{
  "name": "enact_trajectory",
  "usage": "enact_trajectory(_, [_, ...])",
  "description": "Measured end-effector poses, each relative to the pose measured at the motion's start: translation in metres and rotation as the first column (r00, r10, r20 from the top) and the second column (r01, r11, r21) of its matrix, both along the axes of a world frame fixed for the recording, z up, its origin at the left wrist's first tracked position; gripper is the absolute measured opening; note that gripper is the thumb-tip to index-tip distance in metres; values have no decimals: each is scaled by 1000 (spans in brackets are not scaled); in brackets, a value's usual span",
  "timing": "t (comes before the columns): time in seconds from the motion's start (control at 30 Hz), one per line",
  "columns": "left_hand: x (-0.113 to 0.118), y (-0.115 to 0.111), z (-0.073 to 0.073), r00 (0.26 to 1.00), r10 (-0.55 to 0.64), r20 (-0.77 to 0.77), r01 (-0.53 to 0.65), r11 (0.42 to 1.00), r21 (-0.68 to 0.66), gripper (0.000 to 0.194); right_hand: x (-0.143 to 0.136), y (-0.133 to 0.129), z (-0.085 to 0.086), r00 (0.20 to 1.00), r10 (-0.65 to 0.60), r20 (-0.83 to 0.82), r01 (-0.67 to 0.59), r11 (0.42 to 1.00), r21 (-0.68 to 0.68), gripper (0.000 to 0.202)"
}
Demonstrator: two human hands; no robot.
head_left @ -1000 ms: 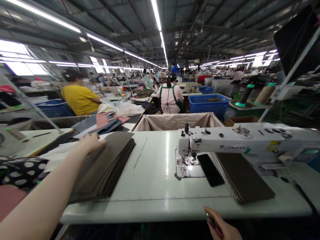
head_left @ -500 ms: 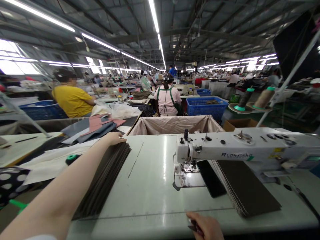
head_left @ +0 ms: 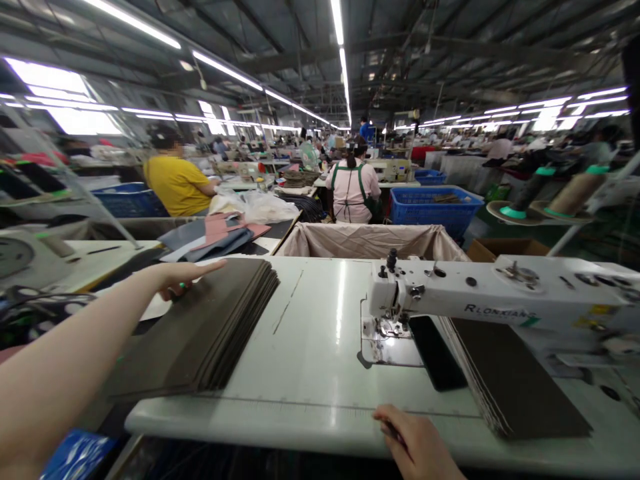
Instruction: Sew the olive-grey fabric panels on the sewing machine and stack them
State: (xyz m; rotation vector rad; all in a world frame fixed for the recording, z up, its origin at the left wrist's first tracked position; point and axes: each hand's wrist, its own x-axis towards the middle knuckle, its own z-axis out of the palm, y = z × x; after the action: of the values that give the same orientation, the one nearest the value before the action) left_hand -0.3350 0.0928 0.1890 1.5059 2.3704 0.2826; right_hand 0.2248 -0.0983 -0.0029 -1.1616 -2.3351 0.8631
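Observation:
My left hand (head_left: 183,277) is at the far left part of a thick stack of dark olive-brown fabric panels (head_left: 200,333), its index finger stretched out over the top edge. No panel is visibly gripped by it. At the table's front edge, my right hand (head_left: 413,437) is closed round a small dark tool, apparently thread snips (head_left: 393,432), mostly hidden by the fingers. A white sewing machine (head_left: 450,287) stands to the right. Beside its needle plate lies a black phone (head_left: 437,353), with a second, smaller stack of dark panels (head_left: 520,380) partly under the machine arm.
Beyond the table is a cloth-lined bin (head_left: 370,240). A blue crate (head_left: 433,207) and a seated co-worker in pink (head_left: 353,187) are behind it. Grey and pink fabric pieces (head_left: 215,237) lie at left. Thread cones (head_left: 575,190) stand at right.
My left hand has moved left from the stack's far right corner, and the stack now leans flatter with its top face showing. The view has shifted left. My right hand stays near the front edge.

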Motion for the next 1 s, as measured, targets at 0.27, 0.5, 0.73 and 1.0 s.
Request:
enact_trajectory(0.27, [-7,-108,-18,808,235,541,-68,948,-310,85,-141,56,86,883,434,180,-467,855,227,25])
enact_trajectory(0.5, [-9,-131,-28,734,252,630,-34,941,-336,83,-270,83,113,710,526,469,-689,658,304,25])
enact_trajectory(0.73, [-12,-131,-29,731,223,644,-3,946,-325,85,-311,84,120,666,524,531,-734,587,341,23])
enact_trajectory(1.0, [-15,-131,-31,748,182,638,39,948,-316,87,-304,92,117,652,538,534,-750,564,346,24])
